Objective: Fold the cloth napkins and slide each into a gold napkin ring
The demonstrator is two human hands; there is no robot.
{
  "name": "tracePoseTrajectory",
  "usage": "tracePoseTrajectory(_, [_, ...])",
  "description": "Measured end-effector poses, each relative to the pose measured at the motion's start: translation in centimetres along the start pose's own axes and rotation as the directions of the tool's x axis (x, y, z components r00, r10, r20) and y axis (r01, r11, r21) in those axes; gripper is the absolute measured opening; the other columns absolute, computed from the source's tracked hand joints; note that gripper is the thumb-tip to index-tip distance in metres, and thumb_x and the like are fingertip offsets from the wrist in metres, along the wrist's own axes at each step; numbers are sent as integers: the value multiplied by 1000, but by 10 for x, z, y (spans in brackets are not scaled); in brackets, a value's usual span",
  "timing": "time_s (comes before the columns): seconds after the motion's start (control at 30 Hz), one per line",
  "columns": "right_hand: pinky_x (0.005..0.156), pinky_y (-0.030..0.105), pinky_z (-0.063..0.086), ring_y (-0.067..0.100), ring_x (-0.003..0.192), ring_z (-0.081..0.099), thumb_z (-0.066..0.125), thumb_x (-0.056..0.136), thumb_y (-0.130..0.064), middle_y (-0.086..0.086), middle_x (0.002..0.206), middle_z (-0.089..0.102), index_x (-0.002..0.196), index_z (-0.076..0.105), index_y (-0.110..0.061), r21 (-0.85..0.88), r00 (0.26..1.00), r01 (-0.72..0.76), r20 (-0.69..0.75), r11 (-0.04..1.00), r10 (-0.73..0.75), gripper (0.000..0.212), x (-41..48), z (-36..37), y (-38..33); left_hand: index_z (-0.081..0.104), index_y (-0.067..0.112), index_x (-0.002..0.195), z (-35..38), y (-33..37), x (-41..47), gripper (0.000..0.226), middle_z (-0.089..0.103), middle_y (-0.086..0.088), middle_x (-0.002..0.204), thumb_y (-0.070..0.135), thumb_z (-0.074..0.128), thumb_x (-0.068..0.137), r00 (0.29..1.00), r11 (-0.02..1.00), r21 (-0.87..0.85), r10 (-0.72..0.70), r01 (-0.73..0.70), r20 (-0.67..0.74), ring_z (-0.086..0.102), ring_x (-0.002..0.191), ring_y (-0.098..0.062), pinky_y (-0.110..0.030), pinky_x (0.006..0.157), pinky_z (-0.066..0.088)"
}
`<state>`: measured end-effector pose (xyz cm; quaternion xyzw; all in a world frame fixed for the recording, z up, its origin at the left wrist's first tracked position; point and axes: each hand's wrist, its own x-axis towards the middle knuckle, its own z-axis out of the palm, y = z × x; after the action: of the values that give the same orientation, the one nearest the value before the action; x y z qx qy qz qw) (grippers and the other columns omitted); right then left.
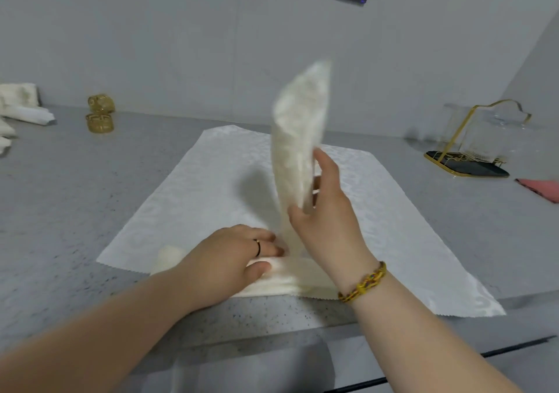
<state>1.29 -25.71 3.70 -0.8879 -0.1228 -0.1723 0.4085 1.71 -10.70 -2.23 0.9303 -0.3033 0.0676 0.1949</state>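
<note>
A cream napkin folded into a long strip [298, 138] is bent at its middle, with one half standing upright and the other half lying on the counter. My right hand [325, 208] grips the upright half between thumb and fingers. My left hand [233, 259] presses the flat half down near the bend, thumb along its front edge. Beneath them a second white patterned napkin [187, 196] lies spread flat. Two gold napkin rings [100, 116] are stacked at the back left of the counter.
More white napkins [21, 105], some rolled, lie at the far left. A gold wire stand on a dark tray [472, 150] sits at the right with a pink cloth [541, 188] beside it. The grey counter's front edge [272, 332] runs just below my wrists.
</note>
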Motion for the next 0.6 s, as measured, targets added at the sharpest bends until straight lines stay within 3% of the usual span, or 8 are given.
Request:
tracePoseTrajectory(0.07, [58, 14, 36, 10, 80, 49, 51, 86, -3, -15, 90, 41, 142, -1, -34, -90, 986, 163, 44, 983, -160, 82, -4, 10, -6, 64, 30, 113, -3, -3, -2, 72, 54, 18, 120, 67, 33, 59, 994, 982, -179, -68, 52, -88, 43, 111, 1, -1, 94, 24])
tracePoseTrajectory(0.17, [64, 18, 38, 9, 76, 44, 51, 85, -4, -11, 84, 41, 136, 1, -37, -110, 958, 275, 119, 955, -262, 79, -13, 23, 0, 68, 28, 99, -21, -5, -16, 53, 58, 25, 103, 62, 55, 61, 954, 961, -257, -167, 101, -248, 50, 105, 1, -15, 98, 38])
tracePoseTrajectory(0.2, [67, 18, 37, 8, 79, 45, 51, 83, -2, -8, 88, 45, 140, 16, -30, -105, 951, 296, 122, 949, -283, 73, -15, 27, 4, 64, 31, 103, -25, -6, -25, 53, 52, 30, 103, 61, 60, 60, 945, 949, -263, -237, 176, -224, 47, 107, 2, -11, 97, 35])
tracePoseTrajectory(0.27, [72, 16, 36, 7, 81, 45, 46, 76, -2, 3, 89, 56, 121, 55, -14, -137, 922, 386, 95, 912, -376, 47, -16, 34, 16, 49, 35, 125, -25, -17, -47, 81, 40, 31, 118, 70, 60, 53, 901, 881, -283, -421, 379, -103, 37, 122, -1, -9, 100, 24])
tracePoseTrajectory(0.33, [69, 20, 39, 10, 80, 44, 37, 70, -8, 8, 84, 62, 94, 66, -8, -168, 891, 453, 98, 875, -443, 37, -19, 40, 25, 33, 36, 138, -24, -32, -59, 108, 32, 19, 140, 75, 59, 41, 784, 715, -380, -620, 586, 43, 26, 135, -9, -24, 110, 15])
tracePoseTrajectory(0.37, [67, 23, 40, 10, 80, 44, 36, 69, -9, 8, 83, 63, 87, 67, -8, -178, 880, 475, 108, 862, -463, 36, -20, 40, 29, 31, 33, 139, -24, -40, -57, 106, 31, 11, 145, 72, 62, 45, 726, 639, -397, -678, 659, 114, 23, 137, -12, -28, 112, 12])
tracePoseTrajectory(0.5, [78, 25, 41, 13, 90, 48, 41, 67, -9, 12, 87, 69, 77, 71, -7, -196, 848, 529, 96, 826, -521, 32, -22, 36, 40, 40, 20, 137, -19, -77, -72, 57, 29, -1, 150, 44, 54, 87, 820, 725, -383, -493, 572, 292, 23, 139, -19, -28, 113, 15])
tracePoseTrajectory(0.6, [85, 26, 41, 21, 96, 56, 44, 68, -12, 11, 93, 71, 78, 73, -8, -228, 846, 533, 167, 815, -507, 31, -25, 35, 45, 39, 13, 138, -18, -91, -68, 54, 29, -4, 150, 36, 50, 91, 902, 836, -357, -328, 416, 282, 25, 138, -21, -25, 110, 19])
